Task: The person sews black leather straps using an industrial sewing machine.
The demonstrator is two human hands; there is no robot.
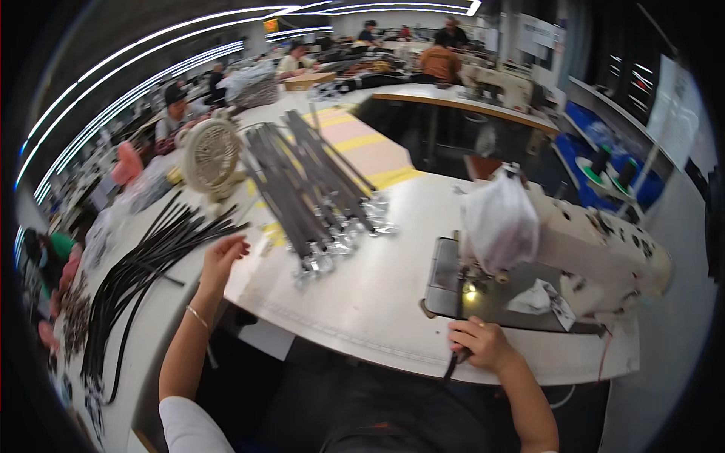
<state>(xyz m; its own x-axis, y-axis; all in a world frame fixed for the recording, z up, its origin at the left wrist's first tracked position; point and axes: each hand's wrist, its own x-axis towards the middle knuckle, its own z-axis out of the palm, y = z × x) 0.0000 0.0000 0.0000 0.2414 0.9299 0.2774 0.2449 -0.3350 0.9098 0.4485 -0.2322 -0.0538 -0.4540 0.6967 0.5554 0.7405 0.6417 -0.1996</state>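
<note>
My right hand is closed on a narrow black strap at the table's front edge. The strap runs up from my fingers to the needle area of a white sewing machine, where a small lamp glows. Below the hand its other end hangs toward my lap. My left hand is raised over the table's left part, fingers loosely bent and slightly apart, with nothing visible in them. It is nearest to the ends of a loose bunch of black straps.
Flat dark strips with shiny clear ends lie on the white table, partly over a striped cloth. A beige fan stands behind. White cloth covers the machine's head; a scrap lies beside it. Several people work farther back.
</note>
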